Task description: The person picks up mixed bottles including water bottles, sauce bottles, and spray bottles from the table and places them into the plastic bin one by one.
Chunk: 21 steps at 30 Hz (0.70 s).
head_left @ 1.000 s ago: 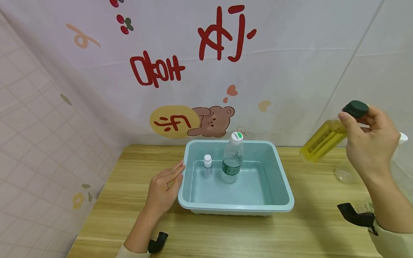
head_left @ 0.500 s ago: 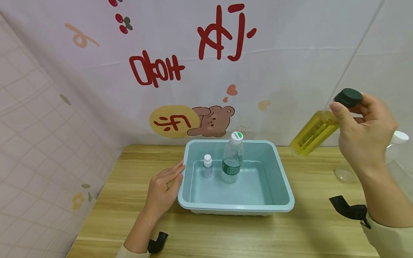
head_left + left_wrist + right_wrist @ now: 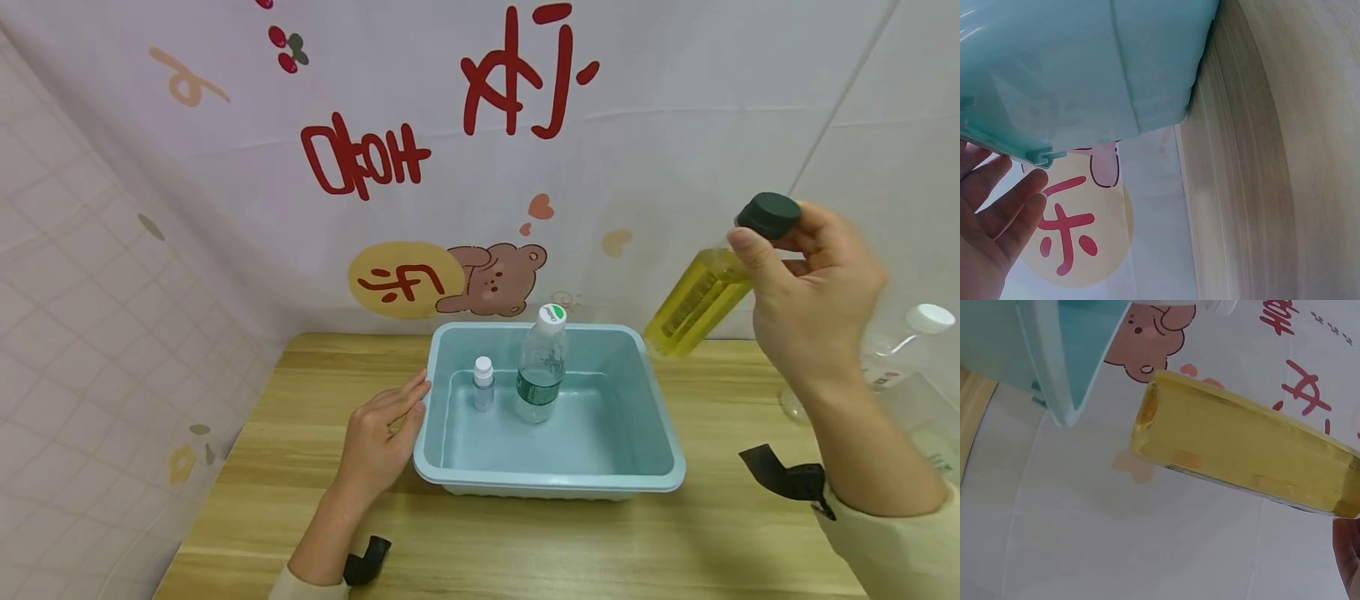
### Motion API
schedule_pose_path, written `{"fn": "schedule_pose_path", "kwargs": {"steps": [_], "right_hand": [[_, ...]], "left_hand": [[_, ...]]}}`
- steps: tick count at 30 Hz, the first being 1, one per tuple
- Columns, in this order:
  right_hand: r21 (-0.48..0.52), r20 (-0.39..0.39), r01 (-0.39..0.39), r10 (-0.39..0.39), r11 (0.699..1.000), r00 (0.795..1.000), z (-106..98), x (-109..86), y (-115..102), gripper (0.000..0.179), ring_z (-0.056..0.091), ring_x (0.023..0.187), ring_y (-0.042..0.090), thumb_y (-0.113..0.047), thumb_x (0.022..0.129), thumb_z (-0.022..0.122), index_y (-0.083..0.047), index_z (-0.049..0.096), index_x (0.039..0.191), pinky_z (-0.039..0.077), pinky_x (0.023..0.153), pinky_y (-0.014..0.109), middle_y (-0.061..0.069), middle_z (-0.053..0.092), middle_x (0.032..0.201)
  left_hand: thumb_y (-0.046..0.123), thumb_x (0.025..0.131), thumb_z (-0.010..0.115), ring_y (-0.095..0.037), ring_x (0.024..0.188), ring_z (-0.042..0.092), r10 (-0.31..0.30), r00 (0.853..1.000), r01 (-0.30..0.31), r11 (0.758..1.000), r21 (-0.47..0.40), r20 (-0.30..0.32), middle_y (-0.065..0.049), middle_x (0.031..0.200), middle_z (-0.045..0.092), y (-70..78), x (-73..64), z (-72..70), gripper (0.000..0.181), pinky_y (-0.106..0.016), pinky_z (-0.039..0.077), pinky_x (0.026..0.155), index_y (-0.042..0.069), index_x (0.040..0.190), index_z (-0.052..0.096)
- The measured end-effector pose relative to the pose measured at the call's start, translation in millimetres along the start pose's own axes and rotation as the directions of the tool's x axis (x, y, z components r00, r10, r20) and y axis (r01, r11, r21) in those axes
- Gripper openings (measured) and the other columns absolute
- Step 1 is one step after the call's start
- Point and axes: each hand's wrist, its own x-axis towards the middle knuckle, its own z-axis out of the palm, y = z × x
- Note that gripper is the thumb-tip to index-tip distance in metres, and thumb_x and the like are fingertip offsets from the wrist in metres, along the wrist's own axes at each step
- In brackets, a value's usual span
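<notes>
My right hand (image 3: 821, 287) grips a bottle of yellow liquid (image 3: 697, 300) by its neck, just under the dark green cap. The bottle hangs tilted in the air, its base near the right back corner of a light blue plastic basin (image 3: 547, 482). In the right wrist view the yellow bottle (image 3: 1241, 447) lies across the middle, beside the basin's rim. My left hand (image 3: 382, 437) rests its fairly straight fingers against the basin's left rim. Inside the basin stand a clear water bottle (image 3: 540, 371) with a green label and a small white-capped bottle (image 3: 483, 383).
On the right, partly behind my right arm, stand a clear bottle with a white cap (image 3: 930, 318) and other transparent containers (image 3: 918, 412). The wooden table (image 3: 525, 546) meets a printed cloth backdrop (image 3: 675, 167) behind the basin.
My right hand has carried the yellow bottle leftward and slightly up, closer to the basin. More of the transparent containers on the right now shows. My left hand has stayed at the rim.
</notes>
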Motion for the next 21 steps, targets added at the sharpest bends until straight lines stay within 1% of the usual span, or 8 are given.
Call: {"fn": "schedule_pose_path", "kwargs": {"steps": [2, 5, 8, 10, 13, 17, 21], "right_hand": [[0.019, 0.013, -0.003, 0.003, 1.0, 1.0, 4.3, -1.0, -1.7, 0.029, 0.069, 0.086, 0.008, -0.001, 0.088, 0.083, 0.0, 0.076, 0.116, 0.053, 0.073, 0.012, -0.008, 0.075, 0.096], [0.03, 0.043, 0.014, -0.015, 0.999, 0.999, 10.4, -3.6, -3.1, 0.029, 0.069, 0.086, 0.009, 0.003, 0.087, 0.083, 0.003, 0.076, 0.115, 0.054, 0.075, 0.011, -0.007, 0.076, 0.097], [0.023, 0.099, 0.038, -0.04, 0.999, 0.994, 15.1, -6.5, -4.4, 0.029, 0.07, 0.085, 0.009, 0.005, 0.087, 0.082, 0.005, 0.076, 0.115, 0.056, 0.075, 0.012, -0.007, 0.076, 0.098], [0.026, 0.131, 0.024, -0.027, 0.999, 0.991, 18.0, -9.0, -5.2, 0.03, 0.071, 0.084, 0.009, 0.006, 0.087, 0.081, 0.005, 0.075, 0.116, 0.056, 0.075, 0.012, -0.007, 0.075, 0.099], [0.005, 0.174, 0.008, -0.008, 1.0, 0.985, 21.6, -13.2, -5.7, 0.03, 0.071, 0.085, 0.006, 0.006, 0.087, 0.081, 0.006, 0.074, 0.117, 0.055, 0.076, 0.011, -0.01, 0.074, 0.099], [-0.041, 0.216, 0.008, 0.001, 0.999, 0.976, 24.6, -17.9, -4.1, 0.031, 0.071, 0.087, 0.002, 0.006, 0.086, 0.082, 0.008, 0.074, 0.116, 0.054, 0.076, 0.009, -0.016, 0.073, 0.099], [-0.061, 0.262, -0.036, 0.051, 0.997, 0.964, 25.9, -21.2, -1.4, 0.032, 0.071, 0.087, 0.0, 0.003, 0.085, 0.084, 0.005, 0.075, 0.116, 0.054, 0.076, 0.009, -0.018, 0.073, 0.099]], "left_hand": [[-0.001, 0.092, 0.07, -0.032, 0.109, 0.074, 0.006, 1.0, -0.006, 1.0, -0.002, -0.002, -0.011, 0.133, 0.07, -0.2, 0.2, 0.1, 0.031, -0.053, 0.062, 0.087, -0.003, 0.122, 0.076], [-0.002, 0.093, 0.07, -0.032, 0.109, 0.074, 0.007, 1.0, -0.007, 1.0, -0.006, -0.003, -0.011, 0.133, 0.07, -0.6, 0.2, 0.2, 0.031, -0.053, 0.062, 0.086, -0.003, 0.123, 0.075], [-0.001, 0.093, 0.07, -0.031, 0.109, 0.074, 0.002, 1.0, -0.002, 1.0, -0.009, 0.001, -0.011, 0.133, 0.07, -0.9, 0.0, 0.0, 0.031, -0.053, 0.061, 0.087, -0.003, 0.123, 0.075], [0.0, 0.094, 0.07, -0.031, 0.11, 0.074, -0.003, 1.0, 0.003, 1.0, -0.012, 0.004, -0.011, 0.133, 0.069, -1.0, -0.1, -0.3, 0.031, -0.053, 0.061, 0.088, -0.002, 0.124, 0.075], [0.0, 0.094, 0.07, -0.032, 0.111, 0.073, -0.007, 1.0, 0.007, 1.0, -0.013, 0.01, -0.011, 0.134, 0.069, -1.1, -0.1, -0.6, 0.031, -0.053, 0.061, 0.089, -0.002, 0.124, 0.075], [0.001, 0.094, 0.07, -0.032, 0.112, 0.073, -0.009, 1.0, 0.009, 1.0, -0.01, 0.016, -0.01, 0.134, 0.069, -0.9, 0.3, -1.0, 0.031, -0.053, 0.06, 0.09, -0.002, 0.124, 0.075], [0.001, 0.095, 0.07, -0.032, 0.113, 0.072, -0.018, 1.0, 0.019, 1.0, -0.014, 0.022, -0.01, 0.135, 0.068, -0.3, 0.6, -1.5, 0.031, -0.053, 0.06, 0.091, -0.001, 0.125, 0.075]]}}
